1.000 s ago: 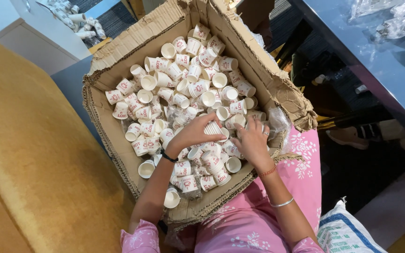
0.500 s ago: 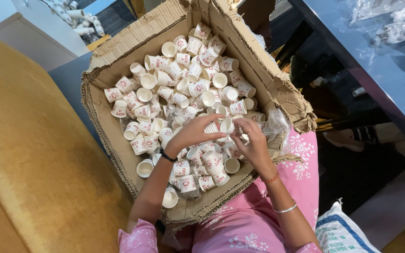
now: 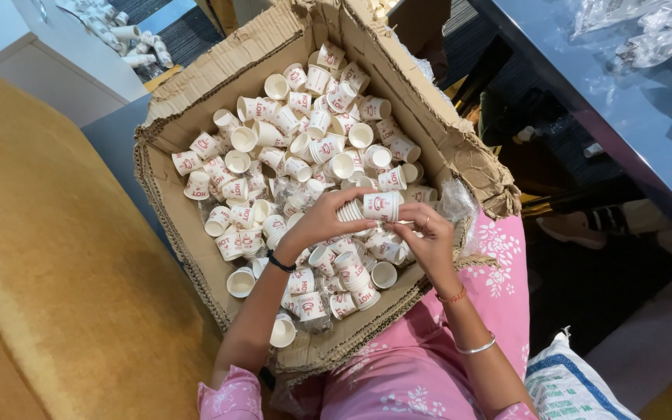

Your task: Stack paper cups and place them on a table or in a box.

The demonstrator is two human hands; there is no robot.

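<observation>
A torn cardboard box (image 3: 188,101) rests on my lap, filled with several small white paper cups with red print (image 3: 305,132). My left hand (image 3: 322,220) and my right hand (image 3: 428,237) meet above the front of the box. Together they hold a short nested stack of paper cups (image 3: 371,207) lying sideways, the left hand at its rim end, the right hand at its base end. A black band is on my left wrist, bangles on my right.
A tan cushioned seat (image 3: 48,272) fills the left. A dark glossy table (image 3: 631,101) with plastic wrap and more cups stands at the right. A white woven sack (image 3: 577,385) lies at the lower right. More cups lie on the floor at top left (image 3: 110,31).
Both hands rose from among the loose cups and came together, now holding a nested stack of cups sideways between them above the box.
</observation>
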